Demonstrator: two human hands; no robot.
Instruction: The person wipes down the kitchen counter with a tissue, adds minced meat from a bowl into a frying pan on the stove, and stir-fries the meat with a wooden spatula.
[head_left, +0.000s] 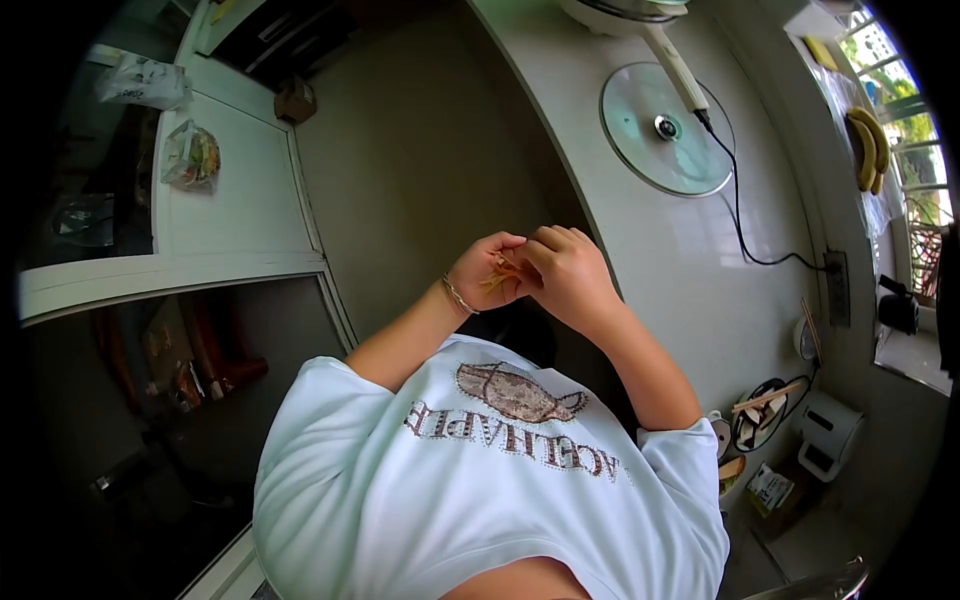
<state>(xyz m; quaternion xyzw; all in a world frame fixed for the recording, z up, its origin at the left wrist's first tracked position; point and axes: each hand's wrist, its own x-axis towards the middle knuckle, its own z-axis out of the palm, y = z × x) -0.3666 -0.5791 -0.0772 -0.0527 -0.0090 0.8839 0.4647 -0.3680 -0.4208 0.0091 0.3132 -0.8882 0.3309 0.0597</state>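
My left hand [482, 268], with a bracelet at the wrist, is cupped in front of my shirt. In its palm lie some thin yellowish-orange strips [497, 277]; their kind is too small to make out. My right hand [572, 272] meets it from the other side, with its fingers bent and closed over the tips of the left fingers and the strips. Whatever its fingertips pinch is hidden. Both hands are held in the air beside the counter's edge.
On the counter [640, 230] to the right lie a glass lid [640, 120] and a long-handled electric pan [672, 65], whose cord runs to a wall socket [838, 285]. Bananas [868, 150] sit by the window. Glass-paned doors [235, 180] stand at the left.
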